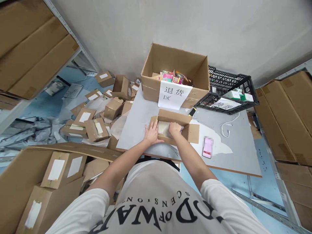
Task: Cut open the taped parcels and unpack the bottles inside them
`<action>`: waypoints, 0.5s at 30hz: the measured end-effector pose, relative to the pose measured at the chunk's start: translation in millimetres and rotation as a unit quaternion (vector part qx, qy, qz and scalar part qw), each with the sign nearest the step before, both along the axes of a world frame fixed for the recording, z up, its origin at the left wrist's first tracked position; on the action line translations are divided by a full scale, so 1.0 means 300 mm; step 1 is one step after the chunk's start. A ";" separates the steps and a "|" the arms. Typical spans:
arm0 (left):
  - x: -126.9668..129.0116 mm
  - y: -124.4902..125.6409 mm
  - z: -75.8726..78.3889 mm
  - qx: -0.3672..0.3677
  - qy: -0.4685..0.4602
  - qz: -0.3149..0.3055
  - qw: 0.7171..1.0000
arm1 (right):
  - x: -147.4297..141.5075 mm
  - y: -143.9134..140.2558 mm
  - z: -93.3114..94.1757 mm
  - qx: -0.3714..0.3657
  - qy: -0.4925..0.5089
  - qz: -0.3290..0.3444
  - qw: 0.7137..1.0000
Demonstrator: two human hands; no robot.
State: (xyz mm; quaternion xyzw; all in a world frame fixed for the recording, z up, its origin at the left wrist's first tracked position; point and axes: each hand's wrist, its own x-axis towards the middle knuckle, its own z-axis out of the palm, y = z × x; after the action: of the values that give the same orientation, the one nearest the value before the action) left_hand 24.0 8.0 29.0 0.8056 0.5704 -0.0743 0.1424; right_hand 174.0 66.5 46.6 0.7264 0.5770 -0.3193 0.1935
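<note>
A small open cardboard box (189,132) sits on the grey table in front of me, its flaps folded out. My left hand (152,133) lies against the left end of the box, fingers spread and stretched out. Inside the box is a pale, beige item (163,128) that looks wrapped in clear plastic. My right hand (174,129) reaches into the box from the front, its fingers curled closed at the right part of that item. A bit of shiny wrapping shows beside the knuckles. What the right fingers grip is hidden.
Behind stands a large cardboard box (149,86) of colourful packages, with a black crate (231,78) beside it. A phone (207,147), a white cable (227,124) and a yellow-black tool (192,112) lie on the table (240,156). Opened cartons (97,130) are heaped left; shelves flank both sides.
</note>
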 end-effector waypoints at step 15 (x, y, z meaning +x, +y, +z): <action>-0.001 -0.004 -0.009 -0.003 -0.009 0.009 1.000 | 0.104 0.025 -0.114 -0.108 0.188 0.172 0.961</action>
State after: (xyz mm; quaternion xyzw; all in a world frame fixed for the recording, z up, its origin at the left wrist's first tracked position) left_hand 23.6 6.9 26.4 0.8006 0.5762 -0.0676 0.1501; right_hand 205.2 73.9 12.6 0.5183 0.6813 -0.4721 0.2106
